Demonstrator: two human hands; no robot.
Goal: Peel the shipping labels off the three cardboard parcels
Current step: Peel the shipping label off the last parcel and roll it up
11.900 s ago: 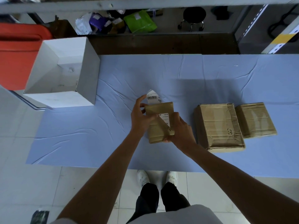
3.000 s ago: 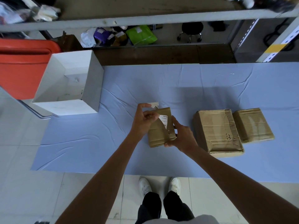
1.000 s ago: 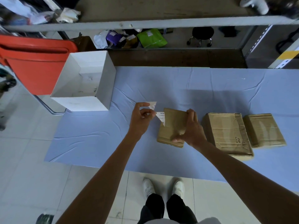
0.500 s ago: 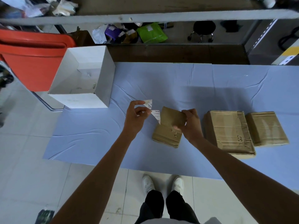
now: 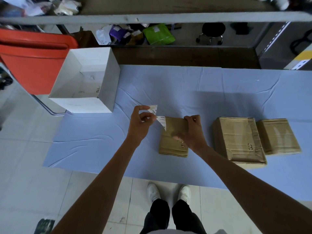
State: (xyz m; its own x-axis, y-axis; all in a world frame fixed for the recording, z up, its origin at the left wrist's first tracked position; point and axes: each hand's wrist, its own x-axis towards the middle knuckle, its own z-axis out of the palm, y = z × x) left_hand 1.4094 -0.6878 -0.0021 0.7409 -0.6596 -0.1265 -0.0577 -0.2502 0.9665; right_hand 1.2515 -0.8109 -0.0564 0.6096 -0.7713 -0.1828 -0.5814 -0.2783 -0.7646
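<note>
Both arms outstretched; left hand (image 5: 141, 124) pinches; right hand (image 5: 191, 132) grips

Pale, glossy tiled floor (image 5: 25, 149) under and left of the table (image 5: 211, 85), thin grey grout lines between the tiles. Over the table, a wrinkled pale-blue cloth (image 5: 84, 146), dimly lit, a soft shadow near its middle. Behind the far edge, a dark brown wooden board (image 5: 185, 56). Across the top, a grey metal shelf beam (image 5: 168, 17), crumpled papers heaped above it at left. On the floor beyond, a black round stool (image 5: 213, 30) and a heap of mail bags (image 5: 135, 33), one bright green. At left, a big orange-red plastic bin (image 5: 33, 61). At far right, a grey panel with a yellow-and-white stripe (image 5: 302, 60).
</note>
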